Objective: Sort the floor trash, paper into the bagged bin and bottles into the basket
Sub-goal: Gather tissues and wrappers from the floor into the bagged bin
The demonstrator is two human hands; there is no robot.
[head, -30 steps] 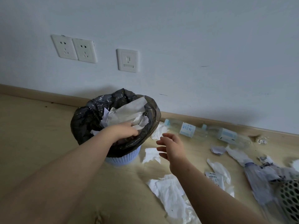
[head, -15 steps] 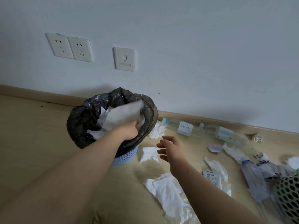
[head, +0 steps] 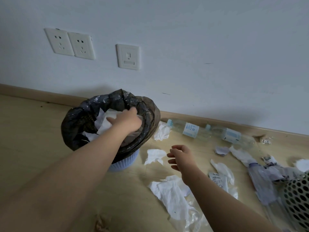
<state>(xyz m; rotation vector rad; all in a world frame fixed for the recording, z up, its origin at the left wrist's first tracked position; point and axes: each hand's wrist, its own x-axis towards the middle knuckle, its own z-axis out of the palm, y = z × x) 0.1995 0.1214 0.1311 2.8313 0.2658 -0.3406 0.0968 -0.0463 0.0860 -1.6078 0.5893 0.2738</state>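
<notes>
Floor (head: 33, 131) runs bare from the bagged bin (head: 78, 124) leftward to the skirting board. Your left hand (head: 127, 120) is inside the bin's rim, on the paper (head: 105, 126); its grip cannot be judged. Your right hand (head: 182, 156) hovers loosely curled, holding nothing, above scattered floor paper (head: 172, 195). Two bottles (head: 190, 129) lie along the wall edge. The basket (head: 297, 198) stands at the floor's right edge.

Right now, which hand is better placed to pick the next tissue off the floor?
Right. The right hand hangs empty, fingers loosely curled, over the floor close to a crumpled tissue. The left hand is reaching into the bagged bin, on the paper there.
</notes>
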